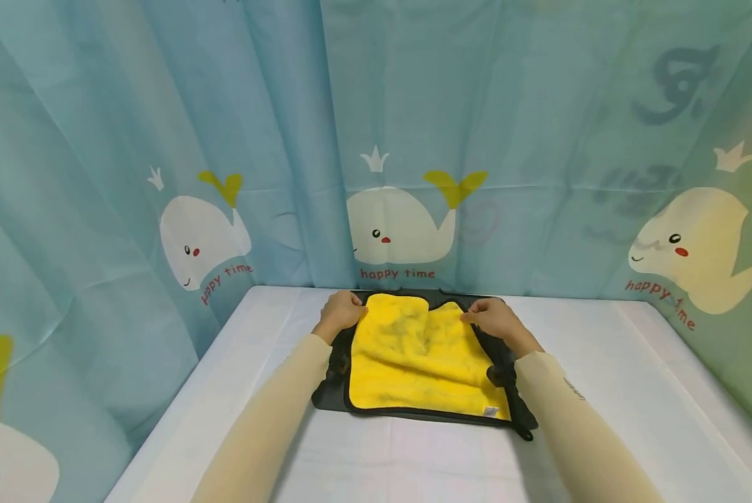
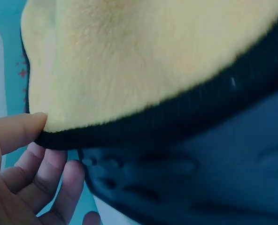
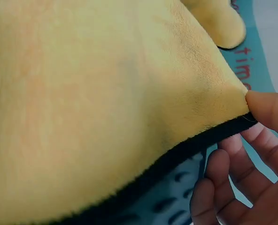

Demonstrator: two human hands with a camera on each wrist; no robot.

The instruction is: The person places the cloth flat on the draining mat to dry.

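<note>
Cloth (image 1: pixel 414 374) of bright yellow pile, soft and fuzzy, lies towards twelve o'clock on the white desk (image 1: pixel 615 398), spread over a dark sheet (image 1: pixel 327 399). It is a rough rectangle with rounded corners and a thick black edging; its far side dips into a notch near twelve o'clock, and soft creases and greyish smudges mark the pile. At the cloth's ten o'clock, the left hand (image 1: pixel 342 311) has a narrow grip on the corner, thumb over the fuzzy face and fingers beneath the edging. At two o'clock, the right hand (image 1: pixel 495 320) likewise pinches a corner between thumb and fingers. A small pale label (image 1: pixel 490 412) sits near four o'clock, with a black loop (image 1: pixel 524 434) just beyond. Moulded ridges and bumps show on the sheet; I cannot tell its material. Smooth cream sleeves (image 1: pixel 275 419) reach in from seven and five o'clock. A thin blue curtain (image 1: pixel 527 105), printed with rounded white whales, hangs in folds at twelve o'clock beyond the desk.
</note>
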